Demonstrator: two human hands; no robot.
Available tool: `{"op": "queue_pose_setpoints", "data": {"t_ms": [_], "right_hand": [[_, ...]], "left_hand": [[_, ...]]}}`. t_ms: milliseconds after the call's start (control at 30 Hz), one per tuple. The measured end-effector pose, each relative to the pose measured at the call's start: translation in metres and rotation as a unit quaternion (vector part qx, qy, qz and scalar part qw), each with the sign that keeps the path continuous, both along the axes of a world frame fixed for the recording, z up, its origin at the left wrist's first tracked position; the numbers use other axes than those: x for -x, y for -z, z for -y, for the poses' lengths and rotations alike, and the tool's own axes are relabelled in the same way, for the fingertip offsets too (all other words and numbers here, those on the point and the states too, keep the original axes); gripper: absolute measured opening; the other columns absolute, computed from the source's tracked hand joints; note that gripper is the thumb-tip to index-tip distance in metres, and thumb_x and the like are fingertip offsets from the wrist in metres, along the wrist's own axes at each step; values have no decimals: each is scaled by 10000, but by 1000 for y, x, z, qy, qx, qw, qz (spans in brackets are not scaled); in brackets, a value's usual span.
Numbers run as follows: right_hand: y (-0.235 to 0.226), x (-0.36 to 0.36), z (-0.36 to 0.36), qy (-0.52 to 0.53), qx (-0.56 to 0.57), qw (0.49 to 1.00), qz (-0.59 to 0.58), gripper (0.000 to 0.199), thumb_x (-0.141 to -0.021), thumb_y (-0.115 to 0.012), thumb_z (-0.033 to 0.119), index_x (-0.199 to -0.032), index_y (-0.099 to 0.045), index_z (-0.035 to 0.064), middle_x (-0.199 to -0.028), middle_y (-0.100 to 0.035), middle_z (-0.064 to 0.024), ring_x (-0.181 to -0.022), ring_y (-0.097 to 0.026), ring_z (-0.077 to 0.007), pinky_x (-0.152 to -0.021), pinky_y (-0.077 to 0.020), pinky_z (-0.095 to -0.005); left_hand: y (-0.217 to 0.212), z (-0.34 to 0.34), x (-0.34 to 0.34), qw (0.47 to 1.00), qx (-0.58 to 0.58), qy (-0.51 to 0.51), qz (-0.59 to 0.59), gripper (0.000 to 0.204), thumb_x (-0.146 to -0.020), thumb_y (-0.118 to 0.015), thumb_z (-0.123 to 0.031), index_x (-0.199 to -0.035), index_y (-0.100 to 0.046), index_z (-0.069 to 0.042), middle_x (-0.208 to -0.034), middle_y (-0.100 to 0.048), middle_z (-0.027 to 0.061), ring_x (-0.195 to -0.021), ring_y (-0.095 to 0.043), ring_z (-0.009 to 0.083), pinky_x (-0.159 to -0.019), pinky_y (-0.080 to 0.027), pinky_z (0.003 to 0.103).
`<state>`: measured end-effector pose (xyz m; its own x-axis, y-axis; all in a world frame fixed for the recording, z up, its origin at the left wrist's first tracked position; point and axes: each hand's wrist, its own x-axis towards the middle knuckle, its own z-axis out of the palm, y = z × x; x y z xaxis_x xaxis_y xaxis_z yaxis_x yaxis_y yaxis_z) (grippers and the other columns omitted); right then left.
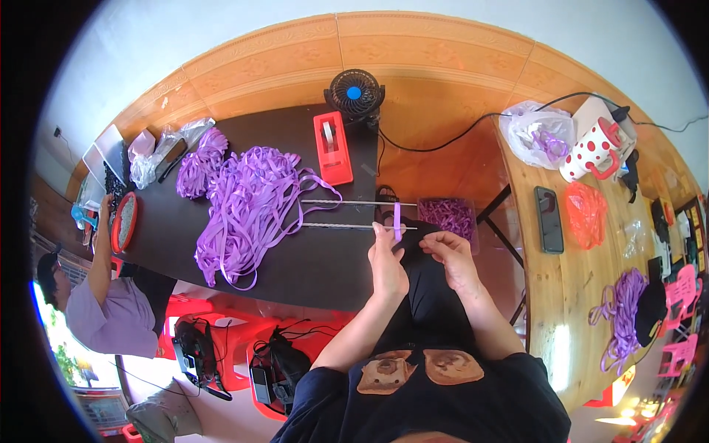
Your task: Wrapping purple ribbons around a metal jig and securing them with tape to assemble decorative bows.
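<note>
Two thin metal rods [347, 227] stick out side by side past the edge of the dark table. A short band of purple ribbon [397, 221] spans them near their ends. My left hand [388, 269] is closed at the nearer rod, its fingertips against the ribbon's lower end. Just to the right, my right hand [452, 260] has its thumb and fingers pinched together; anything between them is too small to make out. A large heap of purple ribbon [251, 199] lies on the table, with a strand trailing toward the rods.
On the dark table [325, 273] are a red tape dispenser [332, 148] and a small black fan [354, 94]. A clear bin of purple pieces [447, 218] sits beyond my hands. The wooden table [550, 295] at right bears a phone [548, 219] and more ribbon. Another person [114, 314] works at left.
</note>
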<state>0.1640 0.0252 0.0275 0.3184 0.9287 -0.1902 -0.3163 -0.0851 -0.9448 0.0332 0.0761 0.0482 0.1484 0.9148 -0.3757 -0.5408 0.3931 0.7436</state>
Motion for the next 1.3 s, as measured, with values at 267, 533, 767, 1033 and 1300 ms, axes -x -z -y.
{"op": "queue_pose_setpoints", "data": {"t_ms": [267,533,767,1033,1300], "right_hand": [[-30,43,-21,-53,15,990,-129,175,-871,-643,182,-808,-662,20,-713,-657,-55,-587,-589,-98,-560,-426,-197],[-15,59,-27,12,-8,993,-117,153,-877,-626,126,-756,-651,35,-668,-627,-25,-555,-547,-72,-518,-403,-189],[-12,62,-28,26,-30,993,-113,151,-880,-637,136,-760,-646,45,-648,-600,2,-542,-521,-54,-494,-386,-178],[-43,44,-26,119,-138,971,155,114,-878,-640,104,-876,-658,-8,-727,-624,-9,-651,-544,-54,-602,-423,-191],[-80,47,-158,-65,-170,931,316,226,-887,-642,170,-911,-630,-54,-842,-611,-28,-724,-531,-69,-654,-416,-225]], "left_hand": [[11,-3,9,996,-1,66,57,664,-955,-313,-595,-1048,-602,-5,-933,-610,67,-855,-574,175,-759,-438,294],[-20,3,2,999,35,4,41,477,-986,-380,-492,-808,-557,-87,-652,-417,-48,-562,-379,58,-470,-277,219],[13,-13,22,988,37,129,76,596,-978,-299,-551,-1047,-593,-37,-854,-576,27,-810,-560,158,-711,-451,292],[-18,-17,32,975,81,198,68,675,-896,-321,-692,-1038,-593,-90,-1044,-562,16,-1014,-412,175,-929,-250,415],[-22,-12,35,973,62,206,81,810,-877,-307,-718,-1201,-541,-14,-1204,-538,67,-1076,-423,209,-927,-267,380]]}}
